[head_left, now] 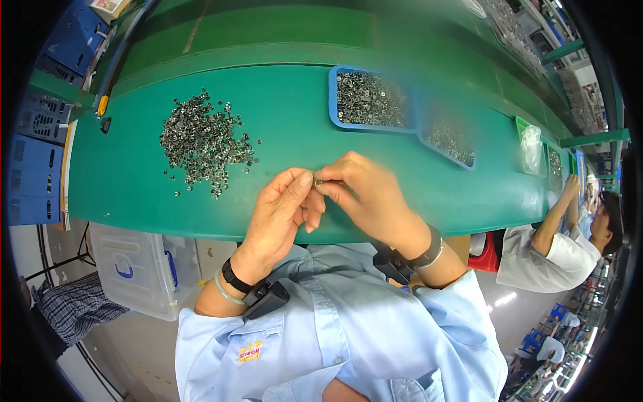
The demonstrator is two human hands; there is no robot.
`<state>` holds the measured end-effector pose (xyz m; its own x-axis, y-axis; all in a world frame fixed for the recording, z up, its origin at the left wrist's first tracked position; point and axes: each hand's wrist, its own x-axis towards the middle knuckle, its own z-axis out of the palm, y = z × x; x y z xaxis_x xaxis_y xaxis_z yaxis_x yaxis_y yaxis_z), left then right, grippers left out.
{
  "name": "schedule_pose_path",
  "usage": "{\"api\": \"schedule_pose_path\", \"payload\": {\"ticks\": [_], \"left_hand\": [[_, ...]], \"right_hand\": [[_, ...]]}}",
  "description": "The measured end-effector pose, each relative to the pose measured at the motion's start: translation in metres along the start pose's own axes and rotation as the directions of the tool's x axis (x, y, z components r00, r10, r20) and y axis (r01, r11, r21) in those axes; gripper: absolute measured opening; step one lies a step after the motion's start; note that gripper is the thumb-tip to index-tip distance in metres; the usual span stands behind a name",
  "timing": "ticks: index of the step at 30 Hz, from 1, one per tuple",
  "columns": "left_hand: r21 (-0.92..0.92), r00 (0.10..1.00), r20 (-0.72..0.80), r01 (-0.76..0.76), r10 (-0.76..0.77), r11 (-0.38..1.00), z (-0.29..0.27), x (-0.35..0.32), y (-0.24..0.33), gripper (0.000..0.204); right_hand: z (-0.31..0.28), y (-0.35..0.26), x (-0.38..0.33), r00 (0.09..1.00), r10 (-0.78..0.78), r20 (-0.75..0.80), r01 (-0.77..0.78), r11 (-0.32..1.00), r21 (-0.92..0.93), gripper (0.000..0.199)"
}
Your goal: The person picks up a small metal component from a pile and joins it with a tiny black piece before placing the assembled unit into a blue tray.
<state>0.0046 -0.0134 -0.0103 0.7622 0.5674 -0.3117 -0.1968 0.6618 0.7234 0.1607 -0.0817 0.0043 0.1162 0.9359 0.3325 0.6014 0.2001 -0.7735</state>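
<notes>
Silvery-dark metal, by its glint, seems to make up the small piece [318,181] near the centre of the frame, above the near edge of the green table [288,114]. It should be very light and stiff, hard to crush but perhaps slick and easy to drop, so opposite edges, pinched with the tips, look like the best hold. The right hand [365,194] has thumb and forefinger nearly together, only the piece between them. The left hand [284,201] brings its thumb and forefinger close at the piece's left side; I cannot tell whether these fingers pinch it too. Its other fingers curl loosely below.

Counted: two hands, one piece visible between them, and one loose heap of similar pieces [204,137] at the upper left, too many to number. Two blue trays, one at the upper centre [333,100] and one beside it to the right [439,153], partly blurred, hold countless more small parts. One clear bag [531,149] shows at the right, and one yellow-handled tool [102,105] at the upper left.
</notes>
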Motion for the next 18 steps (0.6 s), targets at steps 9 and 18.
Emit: {"api": "schedule_pose_path", "payload": {"ticks": [9, 18], "left_hand": [[-0.061, 0.997, 0.066, 0.035, -0.031, 0.997, -0.004, 0.001, -0.003, 0.024], [0.081, 0.999, -0.009, -0.031, 0.032, 0.996, -0.005, -0.001, -0.002, 0.024]], "right_hand": [[0.001, 0.001, -0.008, 0.992, -0.122, -0.031, 0.114, 0.977, -0.178, 0.013], [0.012, -0.003, -0.008, 0.991, -0.03, -0.13, 0.028, 0.999, -0.017, 0.014]]}}
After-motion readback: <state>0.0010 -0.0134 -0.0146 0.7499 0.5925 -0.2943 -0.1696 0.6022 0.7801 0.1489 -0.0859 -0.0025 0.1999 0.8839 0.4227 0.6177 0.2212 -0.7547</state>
